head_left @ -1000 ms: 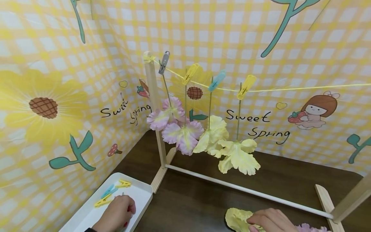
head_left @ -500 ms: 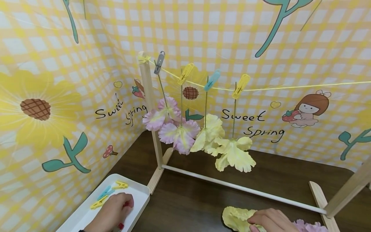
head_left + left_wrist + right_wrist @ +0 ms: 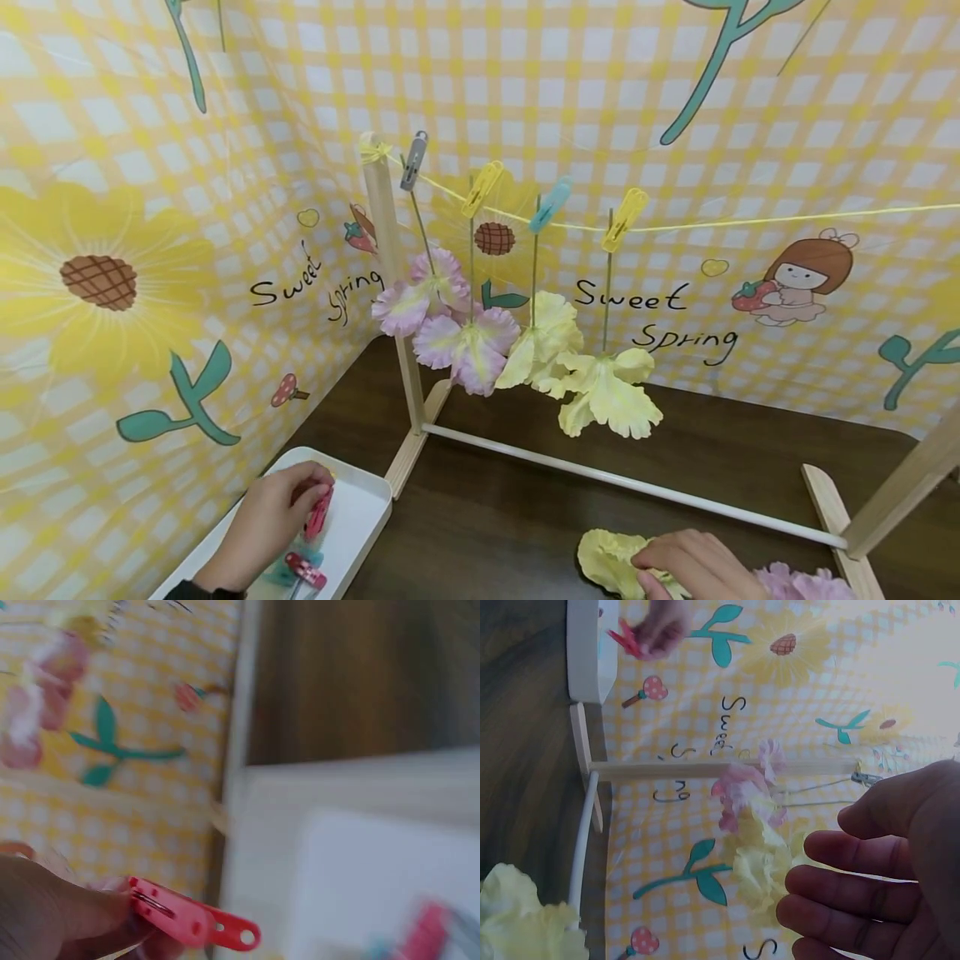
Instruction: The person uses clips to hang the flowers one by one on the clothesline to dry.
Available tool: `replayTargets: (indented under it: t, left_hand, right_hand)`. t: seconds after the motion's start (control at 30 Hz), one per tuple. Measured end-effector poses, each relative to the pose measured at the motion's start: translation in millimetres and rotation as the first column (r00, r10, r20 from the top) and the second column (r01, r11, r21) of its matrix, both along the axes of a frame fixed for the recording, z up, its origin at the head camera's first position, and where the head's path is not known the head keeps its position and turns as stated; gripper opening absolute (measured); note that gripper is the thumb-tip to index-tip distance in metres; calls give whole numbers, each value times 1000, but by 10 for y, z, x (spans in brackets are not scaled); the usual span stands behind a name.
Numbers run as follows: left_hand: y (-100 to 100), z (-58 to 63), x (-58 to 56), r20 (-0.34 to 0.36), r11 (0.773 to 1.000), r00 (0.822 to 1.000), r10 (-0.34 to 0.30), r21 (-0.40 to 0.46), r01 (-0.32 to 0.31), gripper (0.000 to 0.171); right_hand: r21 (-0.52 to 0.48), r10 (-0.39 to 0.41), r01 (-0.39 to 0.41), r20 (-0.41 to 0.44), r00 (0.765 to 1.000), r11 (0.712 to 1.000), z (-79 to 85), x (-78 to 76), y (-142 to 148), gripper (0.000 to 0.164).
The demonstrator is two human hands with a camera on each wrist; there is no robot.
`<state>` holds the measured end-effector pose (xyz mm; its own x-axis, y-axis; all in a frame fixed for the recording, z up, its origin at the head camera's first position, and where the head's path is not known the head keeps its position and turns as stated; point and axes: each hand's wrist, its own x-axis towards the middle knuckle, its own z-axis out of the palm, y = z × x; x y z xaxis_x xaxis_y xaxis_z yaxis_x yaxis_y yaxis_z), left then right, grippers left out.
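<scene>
My left hand (image 3: 258, 521) pinches a red-pink clothespin (image 3: 318, 510) above the white tray (image 3: 378, 504). In the left wrist view the same clothespin (image 3: 195, 919) juts out from thumb and fingers. Below the hand, a pink patterned clothespin (image 3: 305, 571) and a blue one lie in the tray, partly covered. My right hand (image 3: 697, 567) is beside a yellow artificial flower (image 3: 609, 560) on the table, overlapping its edge in the head view. The right wrist view shows loosely bent fingers (image 3: 840, 877) with nothing between them, and yellow petals (image 3: 525, 922) apart at lower left.
A wooden stand (image 3: 390, 250) carries a yellow string (image 3: 750, 218). Grey, yellow and blue clothespins hold two pink-purple flowers (image 3: 468, 346) and two yellow flowers (image 3: 611, 392) on it. A white rod (image 3: 637, 487) joins the feet. Another purple flower (image 3: 802, 582) lies at lower right.
My left hand has lifted from among the clothespins in the tray, bringing the red-pink clothespin into view and uncovering the patterned one. The right hand has stayed nearly still beside the yellow flower.
</scene>
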<state>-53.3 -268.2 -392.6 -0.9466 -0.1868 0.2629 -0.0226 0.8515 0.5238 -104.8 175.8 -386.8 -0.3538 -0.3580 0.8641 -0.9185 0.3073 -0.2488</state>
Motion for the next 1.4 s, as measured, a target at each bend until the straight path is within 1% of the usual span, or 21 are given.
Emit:
replayTargets:
  t: [0.07,0.1,0.17,0.2,0.3,0.37,0.4,0.47,0.57,0.63,0.67,0.77,0.87,0.93,1.0,1.07,1.17,1.27,1.3,1.33,1.4]
  left_hand:
    - [172,133,-66,-89,995,995,-45,86,53,14]
    - [294,204,-107,-132,986,988,-75,141,93,13]
    - [599,329,-190,-222,940,962,-158,264,215,13]
    - [772,382,-229,-276,894,936,-217,328,304,14]
    - [1305,481,-308,-410,706,836,-365,463,536,18]
    - [1613,497,-328,-464,603,783,-414,504,618,19]
    - [1748,497,-328,-476,566,773,-420,528,633,19]
    - [1963,480,-319,-462,524,794,-394,597,607,18]
    - [2156,433,-295,-407,476,845,-346,700,532,19]
    - [2220,393,-278,-374,441,869,-324,753,489,19]
    - [2240,372,-269,-359,425,877,-319,772,471,19]
    - [2280,304,-243,-331,367,881,-338,816,447,21]
    - [2321,243,-224,-304,315,871,-386,844,434,24]
    - [2352,217,-218,-286,296,866,-409,856,423,26]
    - [2381,199,-218,-279,289,863,-422,860,420,27]
    - [2406,186,-222,-278,283,860,-428,862,420,26]
    - [2437,164,-237,-283,271,850,-444,862,428,25]
    - [2467,125,-280,-312,257,821,-479,844,471,25]
    - [2477,108,-309,-332,271,804,-494,820,505,26]
    - [2488,91,-347,-350,303,785,-511,781,546,26]
    - [2504,52,-451,-390,398,723,-570,639,659,27]
  right_hand:
    - [-17,51,-51,5,999,999,20,-12,-47,2]
    - [-11,64,-64,21,998,998,38,-10,-75,6]
    - [17,68,-70,76,995,997,77,4,-148,17]
    - [42,63,-69,123,990,997,98,16,-190,24]
    - [133,19,-58,276,961,989,145,47,-333,47]
    - [158,11,-75,373,928,985,153,61,-424,59]
    - [153,19,-89,410,912,984,153,65,-461,61]
    - [112,38,-100,455,890,989,141,77,-510,59]
    - [23,41,-58,458,888,998,120,103,-518,49]
    - [-26,17,-5,441,897,1000,113,123,-491,46]
    - [-50,4,21,451,893,998,116,133,-472,48]
    - [-125,5,70,514,857,990,138,169,-413,50]
    - [-205,56,73,561,826,976,158,200,-363,48]
    - [-238,96,45,550,830,970,160,211,-331,46]
    - [-260,133,9,522,842,966,159,214,-299,45]
    - [-263,155,-15,522,839,965,165,217,-266,43]
    - [-264,180,-34,552,814,964,186,220,-214,41]
    - [-274,208,-53,577,790,960,216,218,-152,43]
    - [-280,216,-57,579,787,958,227,209,-123,45]
    - [-285,217,-54,577,787,957,242,194,-87,47]
    - [-286,187,-20,568,801,958,279,152,2,49]
